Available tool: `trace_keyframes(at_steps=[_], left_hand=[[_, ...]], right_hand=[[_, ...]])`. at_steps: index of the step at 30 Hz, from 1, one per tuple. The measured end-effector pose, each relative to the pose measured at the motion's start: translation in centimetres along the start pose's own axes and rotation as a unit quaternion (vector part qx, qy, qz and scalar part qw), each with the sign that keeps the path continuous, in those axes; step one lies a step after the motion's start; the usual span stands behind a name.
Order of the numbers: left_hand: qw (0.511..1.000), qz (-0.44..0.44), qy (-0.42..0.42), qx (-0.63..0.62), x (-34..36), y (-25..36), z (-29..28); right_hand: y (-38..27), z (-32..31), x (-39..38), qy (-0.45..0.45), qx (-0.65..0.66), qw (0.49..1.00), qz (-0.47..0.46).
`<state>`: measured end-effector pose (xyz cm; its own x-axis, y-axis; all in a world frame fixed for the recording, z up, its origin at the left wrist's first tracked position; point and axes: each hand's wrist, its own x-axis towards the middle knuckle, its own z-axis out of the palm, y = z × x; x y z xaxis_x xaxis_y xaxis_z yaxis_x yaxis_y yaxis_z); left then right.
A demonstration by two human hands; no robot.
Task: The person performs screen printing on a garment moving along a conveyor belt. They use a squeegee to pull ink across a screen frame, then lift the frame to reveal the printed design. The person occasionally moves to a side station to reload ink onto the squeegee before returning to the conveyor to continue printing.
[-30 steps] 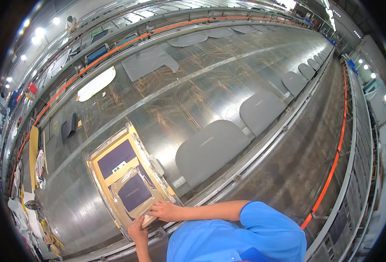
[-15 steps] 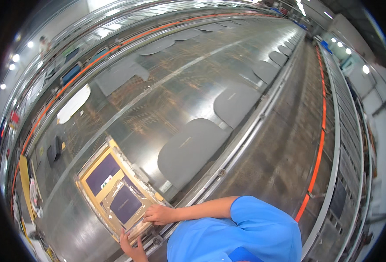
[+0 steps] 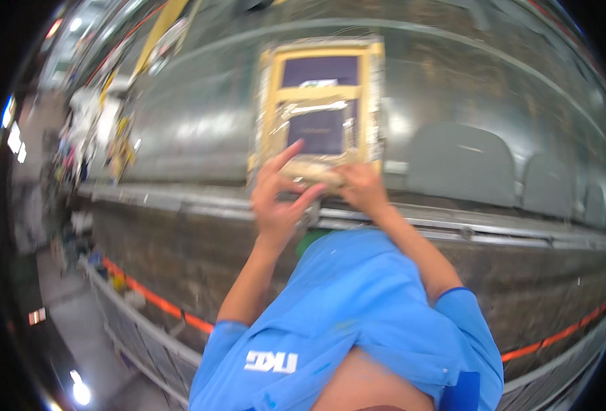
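A screen-printing frame (image 3: 373, 103) lies on the metal table in front of me. It has yellow tape borders, two dark purple panels (image 3: 320, 72) and shiny brown tape around the nearer panel. My left hand (image 3: 274, 202) is at the frame's near left end, fingers spread apart and holding nothing. At the near right end, my right hand (image 3: 362, 186) has its fingers curled over the frame's edge. Between the hands is a pale tan, rounded strip (image 3: 310, 171); blur hides whether it is part of the frame.
Grey rounded flat pieces (image 3: 462, 163) lie along the table (image 3: 193, 123) to the right. A metal rail (image 3: 426, 218) runs along its near edge. Cluttered white and yellow materials (image 3: 101, 120) sit at the left. Behind me runs an orange strip (image 3: 149, 291) beside a railing.
My view has swung left and down, bringing the frame upright and central. My left hand has come further over the frame's near edge with fingers spread; my right hand stays at its near right end.
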<state>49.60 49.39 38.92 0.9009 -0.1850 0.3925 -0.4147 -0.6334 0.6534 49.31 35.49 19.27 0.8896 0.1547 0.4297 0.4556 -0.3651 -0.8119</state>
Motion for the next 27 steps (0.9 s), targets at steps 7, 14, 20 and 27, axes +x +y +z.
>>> trace_keyframes(at_steps=[7, 14, 20, 27], left_hand=[[1.0, 0.029, 0.012, -0.001, -1.0, 2.0, -1.8], [0.983, 0.143, 0.035, 0.109, -0.2, 3.5, -2.0], [0.984, 0.139, 0.041, 0.107, -0.1, 3.8, -1.9], [0.991, 0.115, 0.031, 0.057, -0.1, 3.5, -1.3]], right_hand=[[-2.1, -0.2, -0.8, -0.03, 0.002, 1.0, -0.002], [-2.0, -0.5, -0.3, -0.029, 0.001, 1.0, -0.007], [-2.0, -0.7, -0.3, -0.03, 0.009, 0.999, -0.01], [-2.0, -1.5, -0.3, -0.033, 0.01, 0.999, -0.004]])
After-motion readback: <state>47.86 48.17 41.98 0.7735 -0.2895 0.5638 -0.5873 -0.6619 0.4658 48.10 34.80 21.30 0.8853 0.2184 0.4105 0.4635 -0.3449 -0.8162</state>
